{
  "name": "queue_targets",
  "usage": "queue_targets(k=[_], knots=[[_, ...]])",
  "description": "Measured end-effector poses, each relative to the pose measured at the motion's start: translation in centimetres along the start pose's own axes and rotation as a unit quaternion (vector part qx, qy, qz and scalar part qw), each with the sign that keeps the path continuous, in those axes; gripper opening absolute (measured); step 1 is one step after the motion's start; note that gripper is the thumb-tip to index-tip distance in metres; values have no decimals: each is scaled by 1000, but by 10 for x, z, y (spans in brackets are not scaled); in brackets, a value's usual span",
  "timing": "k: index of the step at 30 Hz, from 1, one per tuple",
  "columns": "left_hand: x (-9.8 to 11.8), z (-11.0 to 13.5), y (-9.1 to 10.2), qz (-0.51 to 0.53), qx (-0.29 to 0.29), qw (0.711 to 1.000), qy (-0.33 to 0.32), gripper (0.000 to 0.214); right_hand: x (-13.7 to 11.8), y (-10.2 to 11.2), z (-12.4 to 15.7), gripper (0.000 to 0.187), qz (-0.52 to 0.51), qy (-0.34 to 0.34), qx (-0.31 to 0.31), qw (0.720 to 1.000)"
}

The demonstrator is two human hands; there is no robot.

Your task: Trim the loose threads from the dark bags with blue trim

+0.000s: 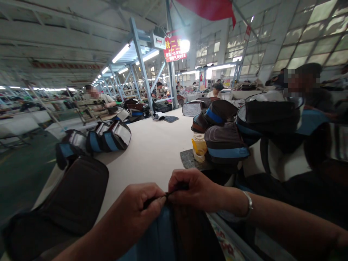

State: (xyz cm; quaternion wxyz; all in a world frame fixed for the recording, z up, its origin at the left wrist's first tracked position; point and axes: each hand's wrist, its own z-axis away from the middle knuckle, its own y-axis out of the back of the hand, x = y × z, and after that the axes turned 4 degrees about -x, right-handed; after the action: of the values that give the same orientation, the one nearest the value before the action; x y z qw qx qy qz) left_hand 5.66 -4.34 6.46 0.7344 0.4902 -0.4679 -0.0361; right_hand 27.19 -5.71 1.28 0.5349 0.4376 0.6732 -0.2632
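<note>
Both sets of fingertips are pinching shut on the top edge of a blue and brown bag [174,232], the left hand [138,210] and the right hand [195,190] meeting almost knuckle to knuckle at its seam, with the bag hanging down from them at the near edge of the table [152,152]. It is looking soft and light, floppy fabric that will sag unless gripped along that stiffer edge. Beyond the hands, 1 yellow jar [199,146] and stacked bags [225,141] are sitting well apart to the right.
</note>
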Motion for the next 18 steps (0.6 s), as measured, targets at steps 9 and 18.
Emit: queue_targets(k=[9,18], knots=[[-8,7,7,140,-38,987,71,59,-8,-3,13,9,296,269,-18,916],[-7,4,4,201,-170,960,93,56,-22,-5,25,10,565,272,-79,775]])
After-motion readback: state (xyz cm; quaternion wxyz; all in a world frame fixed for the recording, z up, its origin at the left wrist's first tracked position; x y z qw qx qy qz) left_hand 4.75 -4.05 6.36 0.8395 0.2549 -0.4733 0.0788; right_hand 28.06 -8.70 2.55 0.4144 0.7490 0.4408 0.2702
